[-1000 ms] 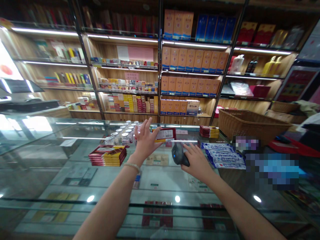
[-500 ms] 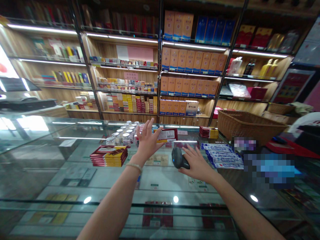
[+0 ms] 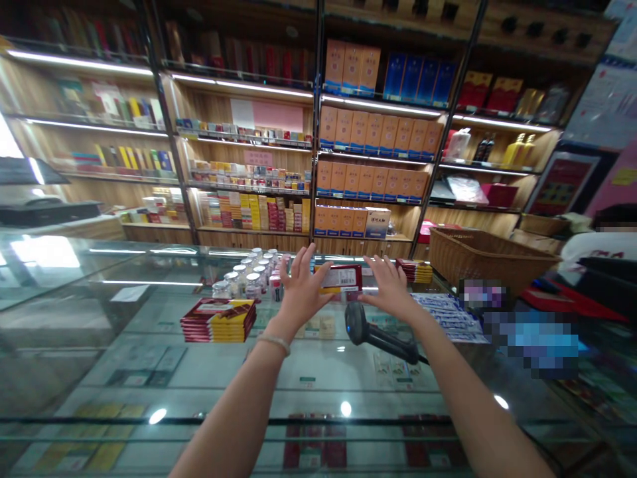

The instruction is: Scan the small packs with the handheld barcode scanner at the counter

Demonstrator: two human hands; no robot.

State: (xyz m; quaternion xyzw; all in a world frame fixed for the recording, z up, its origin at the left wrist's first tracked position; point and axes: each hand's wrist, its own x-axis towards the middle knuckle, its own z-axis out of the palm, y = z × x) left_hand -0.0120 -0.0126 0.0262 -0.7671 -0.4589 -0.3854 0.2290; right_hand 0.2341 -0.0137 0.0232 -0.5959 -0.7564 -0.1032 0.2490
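My left hand (image 3: 304, 289) holds the left end of a red and yellow packet (image 3: 343, 277) between thumb and fingers, its white barcode label facing me. At the packet's right end, my right hand (image 3: 391, 285) is open, thumb and fingers apart; contact is unclear. A black handheld scanner (image 3: 381, 333) lies on the glass counter (image 3: 279, 365) below my right hand. To the left sits a stack of red and yellow packets (image 3: 217, 320), with lidded clear jars (image 3: 253, 279) behind it.
Blue and white packets (image 3: 450, 317) lie to the right, near a wicker basket (image 3: 490, 255). A smaller packet stack (image 3: 414, 271) sits by the basket. Lit shelves with orange boxes (image 3: 373, 180) line the back. A person in white (image 3: 597, 249) is at the right edge.
My right hand has let go of the scanner and moved up to the packet's right end. My left hand and the packet have shifted slightly right.
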